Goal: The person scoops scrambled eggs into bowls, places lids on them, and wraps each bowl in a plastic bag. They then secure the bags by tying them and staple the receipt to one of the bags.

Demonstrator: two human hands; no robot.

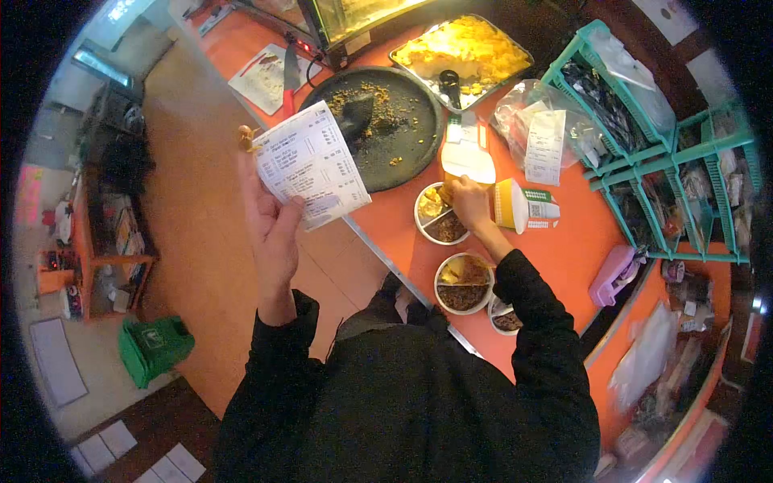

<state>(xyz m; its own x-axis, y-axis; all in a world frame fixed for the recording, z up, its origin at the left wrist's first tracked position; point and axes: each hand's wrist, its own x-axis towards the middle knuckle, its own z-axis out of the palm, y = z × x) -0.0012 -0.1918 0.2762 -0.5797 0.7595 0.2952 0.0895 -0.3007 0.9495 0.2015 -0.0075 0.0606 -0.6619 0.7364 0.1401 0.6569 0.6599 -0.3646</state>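
My left hand (pixel 278 237) is raised on the left, its thumb pressed over a printed receipt (pixel 310 161). Below and to the right, my right hand (pixel 473 205) reaches to the edge of a round bowl (pixel 420 224) with a divider, yellow pieces on one side and brown minced food on the other. Its fingers are bent together at the rim; what they grip is hidden. Close by stand a yellow paper cup (pixel 506 205) lying on its side and a second divided bowl (pixel 439 288). Partly under my right sleeve is a third bowl (pixel 506 319).
A dark round pan (pixel 403 165) with brown crumbs lies behind the receipt. Beyond are a tray of yellow food (pixel 463 52), a black-handled scoop (pixel 451 84) and a knife (pixel 290 76) on a white board (pixel 256 80). Teal baskets (pixel 636 165) and another receipt (pixel 545 145) are right.
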